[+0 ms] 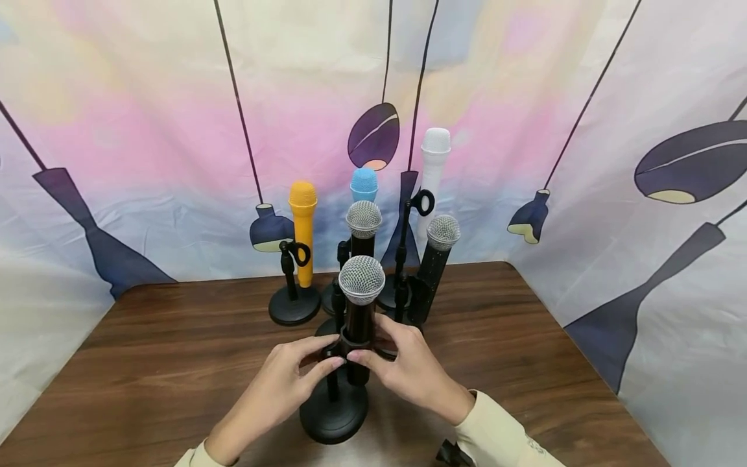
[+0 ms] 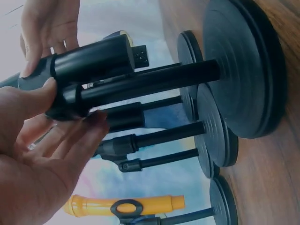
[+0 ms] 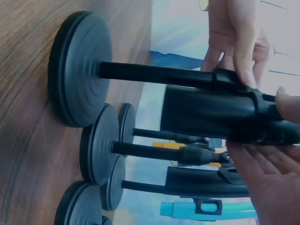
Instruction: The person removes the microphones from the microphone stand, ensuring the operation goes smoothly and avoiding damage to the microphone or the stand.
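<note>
Left grip point(image 1: 287, 371) pinches one clip point(image 2: 69, 97); right grip point(image 1: 412, 364) curls round one microphone point(image 1: 360, 319) of six.

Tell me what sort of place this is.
Probably a staged tabletop setup indoors: a printed backdrop hangs behind a wood-grain table, which bears several microphones and black stands.

1. The left hand point(image 1: 286, 376) comes in from the near left of the front microphone point(image 1: 360, 318), its thumb and fingers pinching just beside the microphone's left side.
2. The right hand point(image 1: 408, 366) grips from the microphone's right, thumb on its near side, fingers reaching round its far side.
3. Both forearms slant inward from nearer than the microphone, bare at the wrists, with cream sleeves point(image 1: 502, 428) behind.
</note>
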A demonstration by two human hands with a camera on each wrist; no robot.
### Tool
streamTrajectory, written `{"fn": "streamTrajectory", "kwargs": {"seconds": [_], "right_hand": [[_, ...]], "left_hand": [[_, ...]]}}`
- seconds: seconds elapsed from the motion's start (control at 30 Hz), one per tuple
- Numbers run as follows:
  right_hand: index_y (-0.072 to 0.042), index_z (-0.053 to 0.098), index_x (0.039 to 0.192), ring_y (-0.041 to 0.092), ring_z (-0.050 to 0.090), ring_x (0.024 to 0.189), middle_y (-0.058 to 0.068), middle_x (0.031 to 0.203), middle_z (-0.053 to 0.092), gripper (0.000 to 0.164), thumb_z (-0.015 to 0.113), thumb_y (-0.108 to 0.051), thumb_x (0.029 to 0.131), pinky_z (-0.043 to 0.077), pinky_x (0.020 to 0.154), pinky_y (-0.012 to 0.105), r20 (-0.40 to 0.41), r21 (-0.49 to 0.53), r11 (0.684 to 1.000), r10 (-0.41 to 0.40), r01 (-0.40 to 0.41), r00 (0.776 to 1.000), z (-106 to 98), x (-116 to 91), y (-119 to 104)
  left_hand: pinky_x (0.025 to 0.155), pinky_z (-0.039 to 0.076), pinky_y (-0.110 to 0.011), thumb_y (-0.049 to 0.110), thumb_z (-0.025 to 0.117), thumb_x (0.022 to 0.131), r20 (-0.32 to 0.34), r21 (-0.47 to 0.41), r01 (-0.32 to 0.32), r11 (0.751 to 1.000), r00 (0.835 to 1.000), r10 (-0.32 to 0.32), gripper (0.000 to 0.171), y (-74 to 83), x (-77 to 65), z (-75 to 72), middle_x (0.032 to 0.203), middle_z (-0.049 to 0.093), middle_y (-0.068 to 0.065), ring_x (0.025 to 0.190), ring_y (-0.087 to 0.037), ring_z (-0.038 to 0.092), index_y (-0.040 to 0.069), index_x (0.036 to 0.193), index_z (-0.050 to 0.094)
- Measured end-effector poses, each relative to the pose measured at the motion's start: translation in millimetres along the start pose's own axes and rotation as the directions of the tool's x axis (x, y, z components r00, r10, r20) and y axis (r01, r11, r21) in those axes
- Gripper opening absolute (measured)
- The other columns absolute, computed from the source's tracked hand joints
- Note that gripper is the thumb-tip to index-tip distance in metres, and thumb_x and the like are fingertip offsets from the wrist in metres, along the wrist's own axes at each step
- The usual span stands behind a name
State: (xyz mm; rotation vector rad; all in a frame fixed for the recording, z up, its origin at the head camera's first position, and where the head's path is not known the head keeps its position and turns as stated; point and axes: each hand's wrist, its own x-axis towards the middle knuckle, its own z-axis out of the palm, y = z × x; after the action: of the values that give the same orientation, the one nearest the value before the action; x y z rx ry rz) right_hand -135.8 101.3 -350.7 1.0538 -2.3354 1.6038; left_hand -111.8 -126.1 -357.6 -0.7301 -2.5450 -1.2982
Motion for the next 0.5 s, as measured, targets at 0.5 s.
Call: {"fn": "streamTrajectory", "kwargs": {"seconds": [0.5], "right_hand": [[-0.006, 0.066, 0.122, 0.016, 0.064, 0.106, 0.002, 0.112, 0.064, 0.036, 0.08, -0.012, 0.089, 0.056, 0.092, 0.034, -0.053, -0.029, 0.996, -0.09, 0.089, 0.995, -10.3, 14.6, -12.0]], "left_hand": [[0.076, 0.059, -0.029, 0.01, 0.077, 0.09, -0.17, -0.166, -0.101, 0.981, 0.983, 0.073, 0.033, -2.6, 2.7, 8.9, 0.11, 0.075, -0.003, 0.092, -0.011, 0.072, 0.005, 0.122, 0.074]]}}
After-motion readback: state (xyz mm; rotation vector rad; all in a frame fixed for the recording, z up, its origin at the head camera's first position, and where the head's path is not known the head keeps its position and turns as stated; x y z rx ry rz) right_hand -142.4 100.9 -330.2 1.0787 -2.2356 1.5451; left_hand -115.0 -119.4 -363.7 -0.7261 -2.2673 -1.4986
